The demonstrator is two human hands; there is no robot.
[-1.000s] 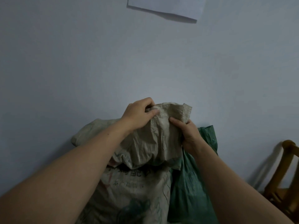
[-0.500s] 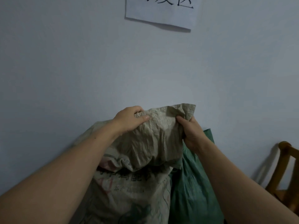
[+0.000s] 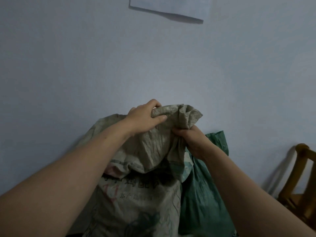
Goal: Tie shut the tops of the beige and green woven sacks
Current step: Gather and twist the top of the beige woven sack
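Fingers of the left hand (image 3: pixel 145 117) were curled round the rolled top edge of the beige sack (image 3: pixel 136 206); fabric just below was bunched in the right hand (image 3: pixel 191 141). The green sack (image 3: pixel 205 202) was stood touching it, on its right. Printed characters (image 3: pixel 133 182) on the beige sack were blurred beyond reading.

One wide-angle camera worn on the person's head gives the only view. It faces forward at a pale wall (image 3: pixel 68 57) with just a slight downward pitch, so the wall fills the upper half. Both forearms enter from the bottom corners and converge near the middle, placing the left hand (image 3: pixel 145 118) and right hand (image 3: pixel 191 141), both gripping the beige sack (image 3: pixel 136 202), at arm's length from the lens. The green sack (image 3: pixel 205 202) sits low and right of centre. A sheet of paper (image 3: pixel 171 6) is cut by the top edge, and a wooden chair (image 3: pixel 301 185) by the right edge.
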